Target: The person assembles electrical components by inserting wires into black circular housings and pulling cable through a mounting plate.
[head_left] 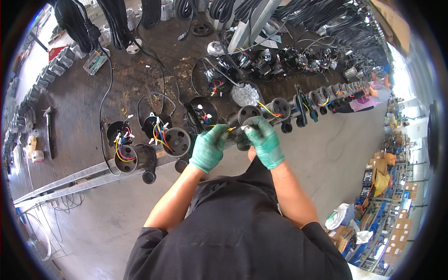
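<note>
My left hand (208, 148), in a green glove, is closed in a pinch with the tip of a yellow wire (231, 129) showing at its fingertips. My right hand (264, 143), gloved the same way, pinches a small white piece (243, 128) that looks like a wire connector cap. The two hands are close together but apart, over the table's near edge. Just beyond them sits a round black pump housing (248, 112); its lower part is hidden by my right hand. Left of it, a black bowl-shaped cover (205, 106) holds several white caps.
Black pump housings with coloured wires, such as one at the left (126, 157), line the table edge. A bag of small parts (245, 95) lies past my hands. Coiled black cables (114, 23) hang at the back. Another person (373, 93) is at the far right. Boxes (396, 235) fill shelves.
</note>
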A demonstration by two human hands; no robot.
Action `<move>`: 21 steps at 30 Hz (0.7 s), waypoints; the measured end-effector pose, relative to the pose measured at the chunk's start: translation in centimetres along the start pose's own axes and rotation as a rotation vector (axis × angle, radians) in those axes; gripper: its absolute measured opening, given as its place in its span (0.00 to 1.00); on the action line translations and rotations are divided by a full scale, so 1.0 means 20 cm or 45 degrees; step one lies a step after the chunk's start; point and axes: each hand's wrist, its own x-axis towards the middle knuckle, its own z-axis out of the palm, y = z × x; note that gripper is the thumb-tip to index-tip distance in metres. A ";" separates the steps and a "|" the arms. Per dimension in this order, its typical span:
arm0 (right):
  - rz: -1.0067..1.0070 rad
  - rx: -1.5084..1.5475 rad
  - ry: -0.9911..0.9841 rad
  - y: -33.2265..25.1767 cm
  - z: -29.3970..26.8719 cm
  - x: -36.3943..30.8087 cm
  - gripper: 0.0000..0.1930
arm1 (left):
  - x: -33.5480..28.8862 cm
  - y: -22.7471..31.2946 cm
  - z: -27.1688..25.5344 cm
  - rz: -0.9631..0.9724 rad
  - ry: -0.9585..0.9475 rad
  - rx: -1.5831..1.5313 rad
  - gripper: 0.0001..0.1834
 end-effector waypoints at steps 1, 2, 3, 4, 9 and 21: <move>-0.084 -0.080 -0.031 0.00 0.01 0.01 0.06 | 0.00 0.01 -0.01 -0.013 -0.006 -0.019 0.09; -0.169 -0.160 -0.065 0.00 0.02 0.03 0.06 | 0.01 0.02 -0.01 -0.016 -0.009 -0.032 0.09; -0.252 -0.237 -0.103 0.00 0.03 0.04 0.07 | 0.00 0.03 -0.01 -0.022 -0.008 -0.042 0.08; -0.259 -0.210 -0.106 0.01 0.03 0.05 0.06 | 0.00 0.04 -0.01 -0.028 -0.006 -0.052 0.08; -0.273 -0.164 -0.154 0.08 0.02 0.11 0.06 | -0.01 0.05 0.00 -0.080 -0.008 -0.083 0.09; -0.437 -0.869 -0.309 -0.01 0.03 0.12 0.14 | -0.02 0.05 0.02 0.021 -0.026 0.051 0.08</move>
